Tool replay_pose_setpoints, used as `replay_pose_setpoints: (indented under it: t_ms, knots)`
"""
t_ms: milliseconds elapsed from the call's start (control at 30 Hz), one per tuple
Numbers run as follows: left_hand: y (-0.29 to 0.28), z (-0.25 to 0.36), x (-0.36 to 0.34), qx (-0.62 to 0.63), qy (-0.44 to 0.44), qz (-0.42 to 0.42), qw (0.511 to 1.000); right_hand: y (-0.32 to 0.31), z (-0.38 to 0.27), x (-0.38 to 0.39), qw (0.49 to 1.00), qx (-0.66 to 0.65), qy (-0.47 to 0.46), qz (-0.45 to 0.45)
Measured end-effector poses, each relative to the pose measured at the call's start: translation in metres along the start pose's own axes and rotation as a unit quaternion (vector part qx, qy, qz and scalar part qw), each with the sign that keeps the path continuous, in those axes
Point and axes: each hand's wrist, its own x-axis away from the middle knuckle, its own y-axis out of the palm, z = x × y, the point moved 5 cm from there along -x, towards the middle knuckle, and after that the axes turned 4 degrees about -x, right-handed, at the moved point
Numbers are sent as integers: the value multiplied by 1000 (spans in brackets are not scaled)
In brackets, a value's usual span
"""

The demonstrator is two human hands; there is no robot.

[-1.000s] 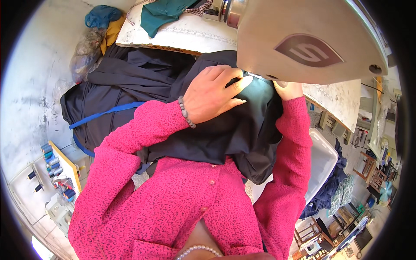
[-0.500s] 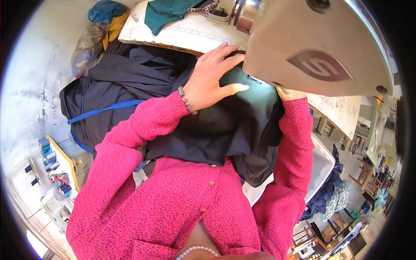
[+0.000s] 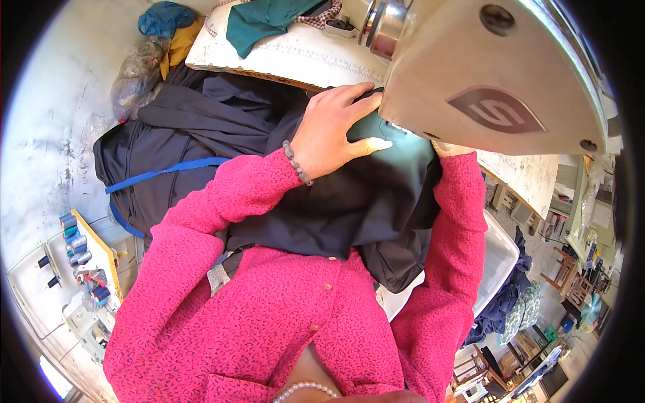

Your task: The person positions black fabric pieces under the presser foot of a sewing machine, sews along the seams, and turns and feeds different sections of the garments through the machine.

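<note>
A large piece of black cloth is spread under the sewing machine's head and hangs down over my lap. My left hand lies on it with thumb and fingers spread, pressing it flat just left of the lit sewing area. The machine head hides some of its fingertips. My right hand is at the cloth's right side, beneath the machine head, which covers nearly all of it, so its fingers cannot be seen. The needle is hidden too.
A blue strip runs across the bunched cloth on the left. Green cloth lies on the white tabletop behind. Thread spools stand at far left. A white bin sits to the right, beside dark blue cloth.
My left hand has shifted slightly right and toward me, still spread on the cloth. The view has tilted a little. My right hand stays under the machine head.
</note>
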Motion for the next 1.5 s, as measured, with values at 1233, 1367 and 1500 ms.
replay_pose_setpoints:
  t_ms: [1233,1367,1500]
  knots:
    - [3,1,1,3,1,3,1000,-2,14,-7,998,43,-30,35]
    - [2,-4,2,6,-9,5,1000,1,14,-9,998,43,-32,34]
    - [1,0,0,10,-5,1,1000,-2,15,-7,998,49,-31,36]
